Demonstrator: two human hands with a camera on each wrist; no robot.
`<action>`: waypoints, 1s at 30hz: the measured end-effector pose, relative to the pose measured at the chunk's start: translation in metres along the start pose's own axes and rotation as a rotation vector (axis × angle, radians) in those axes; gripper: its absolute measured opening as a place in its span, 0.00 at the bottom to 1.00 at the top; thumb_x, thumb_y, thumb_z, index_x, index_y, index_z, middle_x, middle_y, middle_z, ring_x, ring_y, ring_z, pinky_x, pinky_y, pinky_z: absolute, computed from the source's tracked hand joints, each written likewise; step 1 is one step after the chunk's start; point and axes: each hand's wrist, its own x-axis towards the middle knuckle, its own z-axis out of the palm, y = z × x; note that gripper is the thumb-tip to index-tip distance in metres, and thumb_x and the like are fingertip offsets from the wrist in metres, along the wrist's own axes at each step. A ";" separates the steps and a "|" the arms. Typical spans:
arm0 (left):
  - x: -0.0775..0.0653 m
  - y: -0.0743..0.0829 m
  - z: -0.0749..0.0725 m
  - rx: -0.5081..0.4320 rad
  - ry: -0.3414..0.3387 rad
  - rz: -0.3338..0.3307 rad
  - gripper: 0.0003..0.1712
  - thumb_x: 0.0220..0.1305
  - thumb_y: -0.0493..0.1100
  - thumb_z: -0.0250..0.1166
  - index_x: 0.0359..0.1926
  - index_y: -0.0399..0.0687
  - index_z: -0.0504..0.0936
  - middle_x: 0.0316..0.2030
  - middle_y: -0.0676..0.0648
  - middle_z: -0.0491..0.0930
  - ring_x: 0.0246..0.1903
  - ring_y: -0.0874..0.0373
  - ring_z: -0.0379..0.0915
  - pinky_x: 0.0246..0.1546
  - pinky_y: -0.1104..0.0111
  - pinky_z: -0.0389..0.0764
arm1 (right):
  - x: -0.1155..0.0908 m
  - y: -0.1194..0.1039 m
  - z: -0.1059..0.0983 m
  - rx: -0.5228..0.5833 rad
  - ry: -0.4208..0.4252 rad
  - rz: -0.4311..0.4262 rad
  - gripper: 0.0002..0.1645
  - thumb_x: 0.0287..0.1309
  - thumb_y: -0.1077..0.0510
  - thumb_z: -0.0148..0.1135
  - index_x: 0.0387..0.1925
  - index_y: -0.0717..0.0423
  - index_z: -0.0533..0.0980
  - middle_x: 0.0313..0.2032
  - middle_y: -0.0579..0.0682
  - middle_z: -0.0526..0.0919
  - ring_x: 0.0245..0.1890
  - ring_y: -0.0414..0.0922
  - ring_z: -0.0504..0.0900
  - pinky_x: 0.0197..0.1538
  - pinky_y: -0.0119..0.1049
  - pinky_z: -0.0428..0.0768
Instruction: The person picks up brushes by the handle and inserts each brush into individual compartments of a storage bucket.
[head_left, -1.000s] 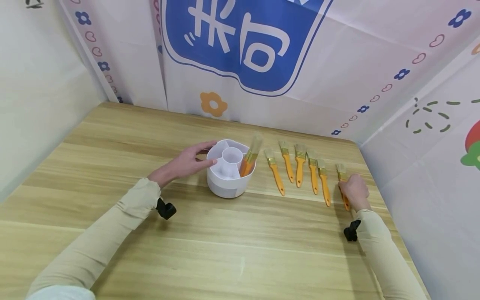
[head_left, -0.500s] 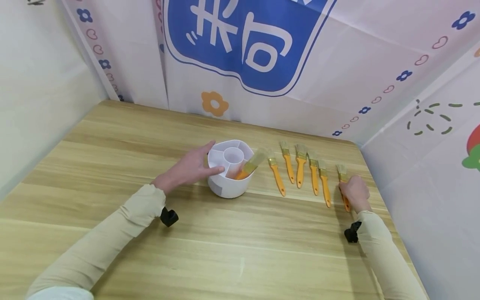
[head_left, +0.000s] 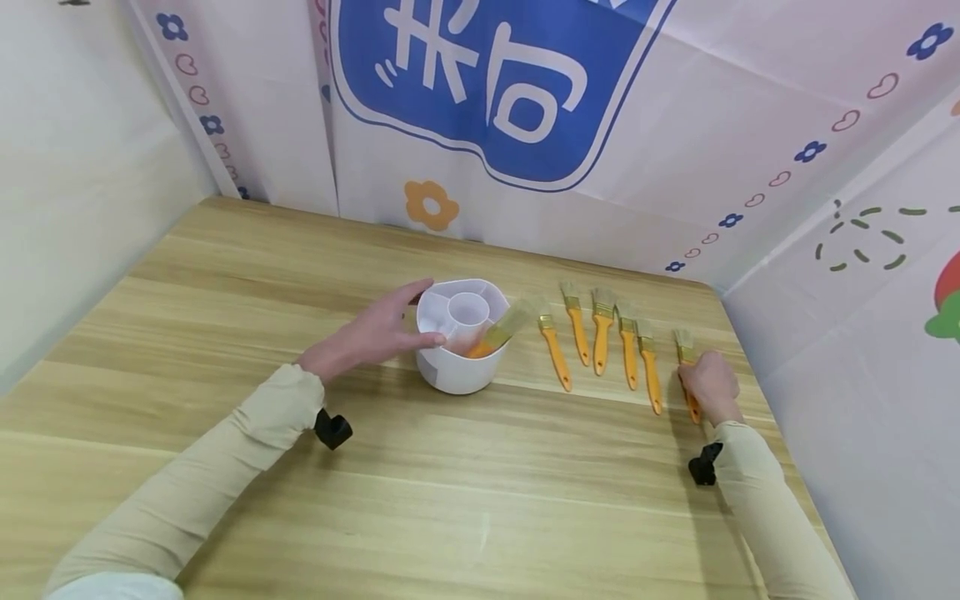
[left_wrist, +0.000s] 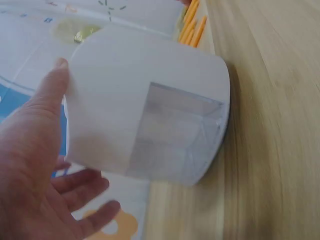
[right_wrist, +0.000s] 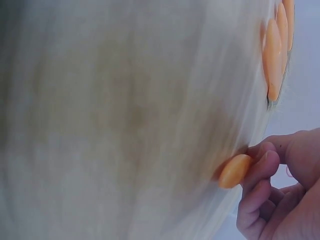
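Observation:
A round white organizer (head_left: pixel 456 375) with compartments and a central cup stands on the table. One paintbrush (head_left: pixel 513 317) leans in it, bristles up and tilted right. My left hand (head_left: pixel 367 333) spreads beside the organizer, thumb at the front of its rim and fingers at the far left side. In the left wrist view, a see-through grey panel (left_wrist: pixel 175 135) shows on the organizer's wall, and several fingers hang loosely below it. Far right, my right hand (head_left: pixel 708 383) pinches the orange handle of another paintbrush (head_left: pixel 684 342), which lies bristles away from me.
Several paintbrushes with orange handles lie in a row between the organizer and my right hand, among them a paintbrush (head_left: pixel 602 333) with a wider head. Behind the wooden table (head_left: pixel 420 500) hangs a printed white backdrop (head_left: pixel 645 208). Pale walls flank both sides.
The organizer has turned under my left hand: its paintbrush now leans farther right, and the grey panel has swung left. My right hand stays at its paintbrush. The head view has shifted slightly.

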 end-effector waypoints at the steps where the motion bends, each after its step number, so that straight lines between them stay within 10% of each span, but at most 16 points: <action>1: 0.000 -0.002 -0.001 -0.014 0.005 0.012 0.53 0.54 0.58 0.67 0.72 0.43 0.50 0.65 0.40 0.64 0.63 0.46 0.62 0.63 0.49 0.66 | 0.000 0.000 0.000 0.000 0.001 -0.002 0.19 0.60 0.54 0.47 0.15 0.56 0.65 0.12 0.48 0.68 0.15 0.44 0.69 0.18 0.33 0.66; 8: -0.004 -0.019 -0.003 -0.079 0.056 0.126 0.30 0.67 0.47 0.57 0.67 0.44 0.63 0.62 0.41 0.71 0.59 0.47 0.69 0.55 0.54 0.76 | 0.000 0.001 -0.001 0.005 0.008 -0.011 0.19 0.60 0.54 0.47 0.14 0.56 0.66 0.11 0.47 0.67 0.15 0.44 0.69 0.18 0.32 0.65; 30: -0.002 -0.023 -0.001 -0.067 0.007 0.113 0.35 0.65 0.51 0.58 0.70 0.51 0.59 0.64 0.38 0.67 0.61 0.45 0.68 0.57 0.56 0.75 | 0.003 0.010 -0.005 0.132 0.032 -0.060 0.21 0.52 0.53 0.50 0.08 0.54 0.64 0.05 0.42 0.63 0.10 0.41 0.63 0.16 0.33 0.63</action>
